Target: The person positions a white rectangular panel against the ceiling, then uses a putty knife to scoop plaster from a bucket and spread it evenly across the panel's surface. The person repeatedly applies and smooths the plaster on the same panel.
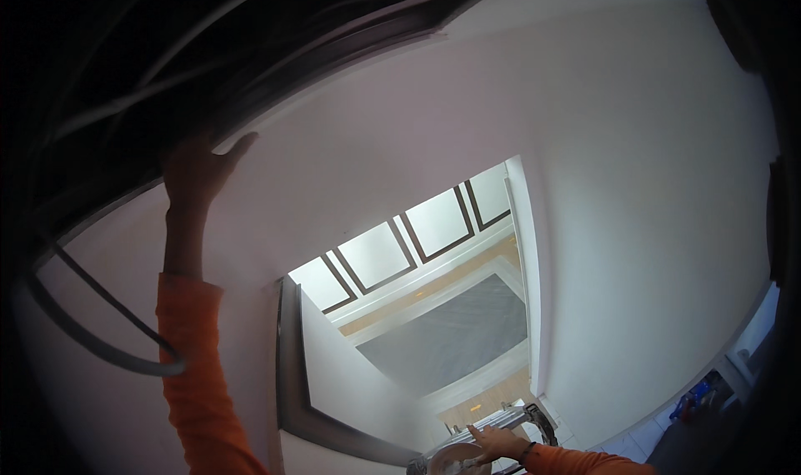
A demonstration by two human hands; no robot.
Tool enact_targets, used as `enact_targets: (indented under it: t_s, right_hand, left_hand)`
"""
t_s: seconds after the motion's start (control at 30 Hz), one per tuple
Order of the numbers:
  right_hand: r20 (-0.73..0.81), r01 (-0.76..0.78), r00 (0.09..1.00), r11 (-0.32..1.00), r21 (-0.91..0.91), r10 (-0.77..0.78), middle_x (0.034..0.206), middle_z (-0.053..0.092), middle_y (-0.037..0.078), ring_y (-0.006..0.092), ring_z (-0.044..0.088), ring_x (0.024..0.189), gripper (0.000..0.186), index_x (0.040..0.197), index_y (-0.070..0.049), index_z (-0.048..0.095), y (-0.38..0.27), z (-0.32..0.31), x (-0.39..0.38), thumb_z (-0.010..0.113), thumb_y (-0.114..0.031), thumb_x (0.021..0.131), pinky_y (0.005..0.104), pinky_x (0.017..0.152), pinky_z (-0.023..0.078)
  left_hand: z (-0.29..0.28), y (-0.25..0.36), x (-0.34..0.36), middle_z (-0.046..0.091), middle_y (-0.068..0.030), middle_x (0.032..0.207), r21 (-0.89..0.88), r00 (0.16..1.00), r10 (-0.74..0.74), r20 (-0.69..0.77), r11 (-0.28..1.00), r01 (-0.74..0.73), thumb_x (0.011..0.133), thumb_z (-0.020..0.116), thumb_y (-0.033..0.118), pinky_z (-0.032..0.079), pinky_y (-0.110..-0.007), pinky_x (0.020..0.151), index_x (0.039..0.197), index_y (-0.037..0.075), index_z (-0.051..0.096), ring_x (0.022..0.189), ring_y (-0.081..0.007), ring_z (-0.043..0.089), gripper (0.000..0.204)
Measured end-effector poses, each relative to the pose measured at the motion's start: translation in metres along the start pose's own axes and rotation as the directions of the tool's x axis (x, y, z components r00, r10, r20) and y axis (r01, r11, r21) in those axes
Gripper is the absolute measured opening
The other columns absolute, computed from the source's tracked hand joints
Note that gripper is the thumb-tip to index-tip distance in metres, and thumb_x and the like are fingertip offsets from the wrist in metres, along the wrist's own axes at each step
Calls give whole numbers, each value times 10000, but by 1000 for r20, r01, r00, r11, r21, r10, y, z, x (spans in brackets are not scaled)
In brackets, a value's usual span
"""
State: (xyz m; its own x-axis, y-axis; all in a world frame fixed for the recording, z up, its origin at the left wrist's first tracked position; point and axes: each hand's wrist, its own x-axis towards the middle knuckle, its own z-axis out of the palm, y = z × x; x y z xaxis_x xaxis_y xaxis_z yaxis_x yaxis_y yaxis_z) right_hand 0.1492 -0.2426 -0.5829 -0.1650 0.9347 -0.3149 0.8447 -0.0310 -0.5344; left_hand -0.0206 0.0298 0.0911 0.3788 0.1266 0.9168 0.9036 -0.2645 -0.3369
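Orange sleeves (pixel 196 375): spanning far left and near right, possibly straining balance by such a wide spread.
Dark opening (pixel 108 166): hiding the fingers of the left hand (pixel 198 168), possibly concealing a sharp edge or snag, poor light being the likely cause.
Grey cable (pixel 88 338): looping at the left and crossing the left sleeve in view, possibly catching on the cloth.
Metal frame (pixel 506 416): standing at the near right, possibly tipping or shifting under uneven leaning.
Pale rim (pixel 334 70): bordering the opening, running from the left hand toward the far side, well apart from the right hand (pixel 498 445).
Left hand: spreading the thumb wide, seemingly touching the rim; holding anything or not, impossible to tell.
Right hand: pointing fingers left, seemingly resting on the metal frame; gripping or not, impossible to tell.
Round tan thing (pixel 450 458): sitting just left of the right hand, partly dropping out of view.
White doorway jamb (pixel 534 266): rising beyond the right hand, framing a grey floor panel (pixel 467 333).
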Motion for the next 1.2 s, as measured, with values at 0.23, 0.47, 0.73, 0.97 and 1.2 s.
enact_targets:
  t_s: [0.23, 0.47, 0.73, 0.97, 1.2]
  right_hand:
    - [24, 85, 996, 996, 12, -85, 1242, 628, 333, 467, 670, 1099, 1095, 1606, -13, 221, 18, 23, 4, 809, -499, 820, 508, 906, 553]
    - [-122, 164, 978, 985, -59, -171, 1066, 709, 232, 408, 707, 878, 1214, 1646, -90, 96, 46, 55, 21, 763, -650, 800, 462, 730, 564]
    - [-311, 144, 941, 989, 22, -130, 1025, 720, 229, 357, 725, 857, 1112, 1606, -17, 191, 19, 58, -11, 835, -401, 785, 468, 685, 565]
    - [-217, 110, 971, 993, 49, -97, 1013, 727, 208, 373, 721, 882, 929, 1590, -16, 221, 11, 52, -14, 723, -187, 827, 473, 713, 572]
    - [-233, 103, 969, 990, 97, -78, 960, 738, 177, 368, 719, 869, 814, 1553, -21, 300, 11, 50, -21, 676, -217, 858, 456, 685, 575]
  left_hand:
    - [-19, 5, 42, 763, -144, 1075, -134, 997, -59, 58, 989, 66, 980, 553, 648, 570, -406, 821, 1059, 57, 745, 958, -315, 747, 626]
    - [-43, 96, 96, 728, -147, 1206, -587, 973, 226, 36, 793, -163, 1018, 608, 466, 551, -400, 903, 1292, 60, 661, 1086, -301, 714, 493]
    - [-26, 152, 131, 689, -240, 1249, -371, 919, 392, 54, 862, -346, 1009, 615, 301, 521, -480, 988, 1349, 45, 626, 1142, -372, 685, 426]
    - [21, 144, 168, 669, -237, 1292, -195, 925, 356, 133, 924, -328, 966, 629, 216, 503, -458, 1048, 1378, 64, 613, 1197, -371, 656, 439]
    - [-4, 147, 144, 551, -258, 1458, -208, 913, 327, 245, 937, -280, 1060, 534, 410, 432, -496, 1139, 1479, 76, 523, 1342, -399, 555, 536]
